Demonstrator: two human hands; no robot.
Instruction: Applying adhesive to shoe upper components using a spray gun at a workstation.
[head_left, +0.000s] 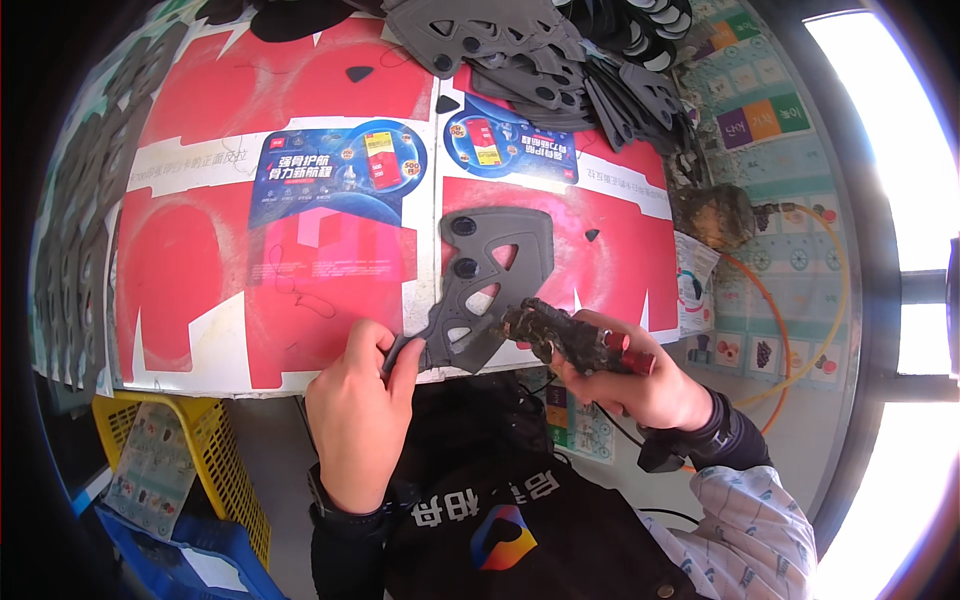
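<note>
A dark grey flat panel (530, 237) with cut-out holes and round black patches lies at the near edge of the table. Its lower left strip is pinched between the thumb and fingers of my left hand (361, 420). My right hand (640, 395) is wrapped round a grime-caked spray gun (570, 340) with two red knobs at its rear. The gun's nozzle end is over the panel's lower right edge; whether it touches is unclear. Small dark offcuts (592, 235) lie on the red and white printed sheets (190, 280) covering the table.
More grey panels (500, 35) are heaped at the far side, and others hang over the table's left edge (75, 260). Orange (770, 330) and yellow hoses (840, 270) loop on the right. A yellow basket (225, 450) and a blue crate (215, 560) stand below left.
</note>
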